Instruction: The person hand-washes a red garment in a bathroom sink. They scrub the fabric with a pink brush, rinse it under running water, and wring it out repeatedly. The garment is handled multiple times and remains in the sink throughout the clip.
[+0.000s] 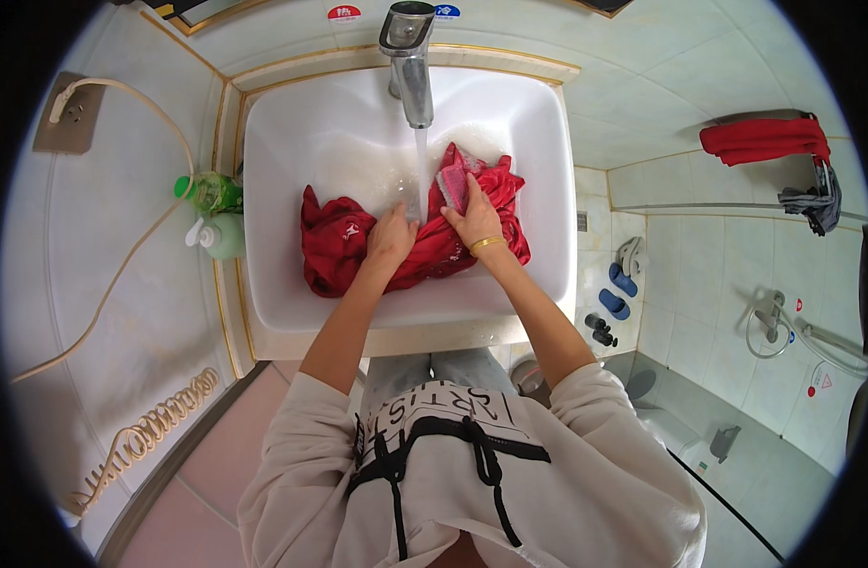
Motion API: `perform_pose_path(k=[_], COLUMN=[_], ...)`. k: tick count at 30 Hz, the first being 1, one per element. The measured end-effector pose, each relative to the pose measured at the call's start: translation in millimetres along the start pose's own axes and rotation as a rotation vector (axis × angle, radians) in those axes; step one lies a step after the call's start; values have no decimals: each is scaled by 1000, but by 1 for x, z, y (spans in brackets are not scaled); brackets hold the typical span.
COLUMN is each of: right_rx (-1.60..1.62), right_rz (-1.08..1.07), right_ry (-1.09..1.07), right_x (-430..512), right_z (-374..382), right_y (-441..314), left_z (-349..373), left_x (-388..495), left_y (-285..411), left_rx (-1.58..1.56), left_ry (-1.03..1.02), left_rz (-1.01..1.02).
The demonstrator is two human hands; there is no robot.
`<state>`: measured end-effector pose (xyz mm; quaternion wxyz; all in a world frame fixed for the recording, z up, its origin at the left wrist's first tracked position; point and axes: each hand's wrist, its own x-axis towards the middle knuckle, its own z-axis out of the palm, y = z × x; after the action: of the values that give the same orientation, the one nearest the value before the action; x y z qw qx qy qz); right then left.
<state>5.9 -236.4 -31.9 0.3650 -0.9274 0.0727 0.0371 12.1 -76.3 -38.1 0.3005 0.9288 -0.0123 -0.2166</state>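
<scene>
A wet red cloth garment [434, 248] lies bunched across the white washbasin [292, 316]. Water runs from the chrome faucet [414, 78] between my two hands, and cloudy, sudsy water stands behind the cloth. My right hand [476, 216], with a gold bracelet at the wrist, grips a pink scrubbing brush [454, 186] over the garment, its pale bristles facing left. My left hand [393, 233] rests on the cloth just left of the stream; its fingertips are partly hidden, and whether it grips the cloth is unclear.
Left of the basin stand a green bottle [217, 192] and a pale green pump bottle [224, 236]. A cream cable [132, 259] hangs from the wall socket [70, 113]. Blue slippers [613, 304] lie on the floor at right. A red cloth [764, 140] hangs on the right wall.
</scene>
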Motion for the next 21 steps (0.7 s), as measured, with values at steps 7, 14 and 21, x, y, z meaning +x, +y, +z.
perform_pose_path(k=[7, 14, 21], right_rx=[-89, -154, -728], right_rz=[37, -232, -344], right_ry=[-61, -106, -270], right_x=[1, -27, -2], right_z=[-11, -12, -32], right_y=[5, -7, 2], left_z=[-3, -9, -35], left_x=[14, -22, -48], left_y=[5, -12, -24], left_rx=[28, -130, 32], left_ry=[-110, -297, -365], left_rz=[-63, 50, 81])
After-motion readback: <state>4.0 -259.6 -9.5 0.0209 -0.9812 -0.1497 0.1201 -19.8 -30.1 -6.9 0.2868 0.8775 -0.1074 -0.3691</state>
